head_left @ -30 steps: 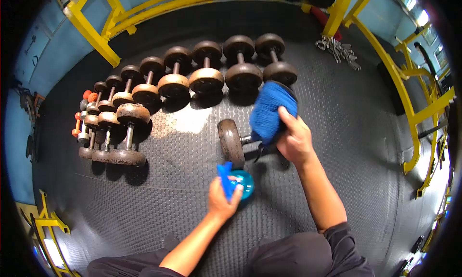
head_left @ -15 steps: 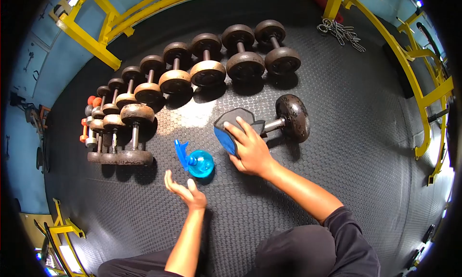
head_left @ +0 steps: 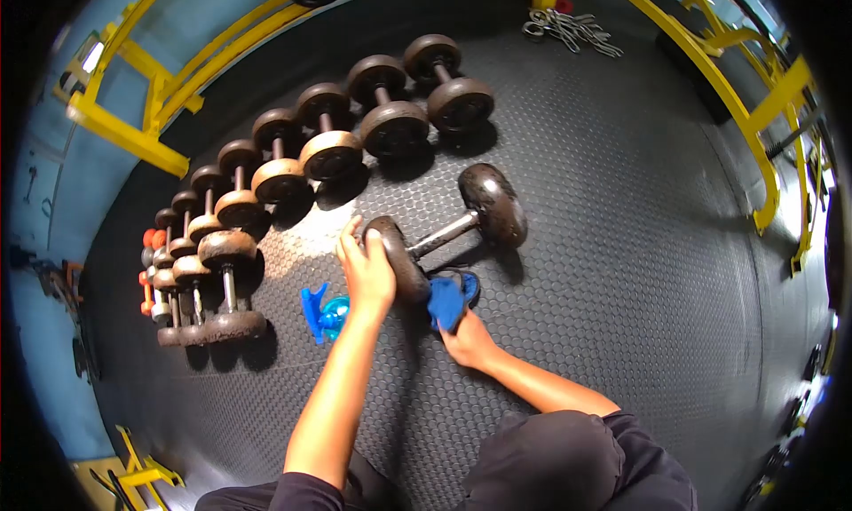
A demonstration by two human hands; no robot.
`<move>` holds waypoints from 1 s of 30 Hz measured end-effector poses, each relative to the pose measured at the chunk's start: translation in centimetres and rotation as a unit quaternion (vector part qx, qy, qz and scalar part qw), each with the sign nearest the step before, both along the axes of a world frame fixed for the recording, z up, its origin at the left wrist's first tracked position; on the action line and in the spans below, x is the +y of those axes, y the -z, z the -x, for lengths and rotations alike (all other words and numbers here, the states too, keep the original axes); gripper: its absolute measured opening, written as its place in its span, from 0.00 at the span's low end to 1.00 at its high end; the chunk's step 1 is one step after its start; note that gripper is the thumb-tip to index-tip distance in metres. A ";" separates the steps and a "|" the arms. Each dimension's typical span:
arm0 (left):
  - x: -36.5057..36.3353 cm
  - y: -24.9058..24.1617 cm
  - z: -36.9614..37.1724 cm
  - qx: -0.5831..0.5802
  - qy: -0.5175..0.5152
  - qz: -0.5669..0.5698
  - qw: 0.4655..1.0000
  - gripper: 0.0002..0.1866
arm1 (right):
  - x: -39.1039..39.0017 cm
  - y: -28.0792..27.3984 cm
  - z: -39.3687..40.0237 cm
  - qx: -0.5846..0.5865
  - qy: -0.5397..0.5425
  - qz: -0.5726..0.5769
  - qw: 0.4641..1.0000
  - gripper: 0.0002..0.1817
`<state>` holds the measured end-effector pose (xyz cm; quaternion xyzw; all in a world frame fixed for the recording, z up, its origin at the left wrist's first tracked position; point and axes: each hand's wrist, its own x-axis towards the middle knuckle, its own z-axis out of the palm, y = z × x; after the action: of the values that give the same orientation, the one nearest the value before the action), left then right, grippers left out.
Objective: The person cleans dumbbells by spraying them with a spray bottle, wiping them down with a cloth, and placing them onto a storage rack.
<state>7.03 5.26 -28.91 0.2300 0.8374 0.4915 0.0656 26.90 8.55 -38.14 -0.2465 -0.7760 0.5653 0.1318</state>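
A dark, worn dumbbell (head_left: 446, 234) lies on the rubber floor in front of me, bare metal showing on its handle. Against the outer side of its near head is my left hand (head_left: 366, 269), bracing it with thumb and fingers. My right hand (head_left: 469, 339) is closed on a blue and dark grey cloth (head_left: 448, 301), just below that head; the cloth is bunched and touches or nearly touches it. A blue spray bottle (head_left: 334, 316) stands to the left of my left forearm, partly hidden by it.
Several dumbbells (head_left: 333, 154) stand in a curved row beyond, with shorter ones (head_left: 229, 289) at the left. Metal spring clips (head_left: 572, 31) lie in a heap at the back. Yellow rack frames (head_left: 129, 138) rise at the left and at the right (head_left: 763, 182).
My left hand has gone from open beside the spray bottle up to the dumbbell's near head. My right hand has drawn the cloth down off that head to its lower side. The view has shifted right.
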 end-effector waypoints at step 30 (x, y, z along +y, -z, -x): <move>1.8 1.1 0.6 -0.192 -0.045 -0.060 0.978 0.22 | 4.3 -4.5 7.9 0.217 -0.023 0.188 0.958 0.29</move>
<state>6.48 7.03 -29.98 0.0969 0.7875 0.5784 0.1896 19.03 12.85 -33.66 -0.1208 -0.6135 0.7440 0.2354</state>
